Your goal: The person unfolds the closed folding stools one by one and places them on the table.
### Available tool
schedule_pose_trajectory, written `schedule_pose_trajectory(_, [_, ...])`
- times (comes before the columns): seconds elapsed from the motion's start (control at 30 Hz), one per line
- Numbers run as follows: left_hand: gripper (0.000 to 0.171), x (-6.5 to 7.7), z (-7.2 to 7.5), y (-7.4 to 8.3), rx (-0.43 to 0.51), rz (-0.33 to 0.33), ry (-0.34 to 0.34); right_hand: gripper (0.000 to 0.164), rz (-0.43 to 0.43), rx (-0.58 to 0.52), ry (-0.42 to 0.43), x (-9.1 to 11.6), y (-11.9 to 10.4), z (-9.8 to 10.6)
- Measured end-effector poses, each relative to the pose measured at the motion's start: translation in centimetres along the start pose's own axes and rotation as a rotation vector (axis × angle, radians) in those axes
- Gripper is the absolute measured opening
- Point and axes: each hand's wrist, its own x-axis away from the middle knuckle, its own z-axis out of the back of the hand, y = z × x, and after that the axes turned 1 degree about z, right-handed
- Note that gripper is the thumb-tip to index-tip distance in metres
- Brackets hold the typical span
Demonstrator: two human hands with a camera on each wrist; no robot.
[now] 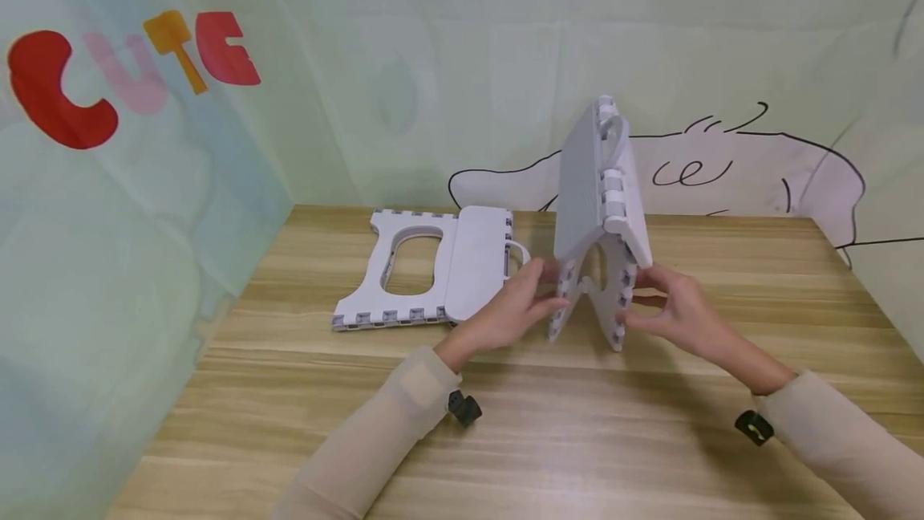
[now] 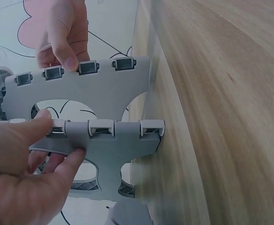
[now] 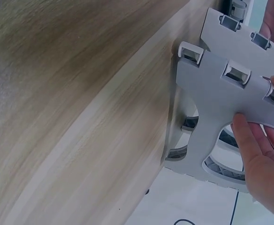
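A light grey folding step stool (image 1: 580, 191) stands partly folded on the wooden table, its top bent into a peak and its two leg panels (image 2: 80, 89) spread in a narrow V. My left hand (image 1: 508, 310) grips the left leg panel by its hinged edge, thumb on one side and fingers on the other. On the opposite panel, my right hand (image 1: 682, 315) pinches the edge, with some fingertips hidden behind it. The right wrist view shows the right-hand fingers (image 3: 249, 140) beside the panel's oval cut-out.
A second step stool (image 1: 476, 259) lies folded flat on the table, just left of the standing one and close behind my left wrist. The wooden table (image 1: 549, 440) meets a printed cloth backdrop (image 1: 447, 62) along its back edge.
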Motion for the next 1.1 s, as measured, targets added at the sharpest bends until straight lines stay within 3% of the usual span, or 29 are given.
schedule_pose_trajectory(0.8, [0.038,-0.2,-0.2,0.1,-0.021,-0.004,0.001,0.055,0.027,0.036,0.015,1.3,0.6,1.6])
schedule_pose_trajectory(1.1, [0.038,-0.2,-0.2,0.0,-0.043,-0.03,-0.01,0.046,0.034,0.02,0.024,1.7,0.8,2.1])
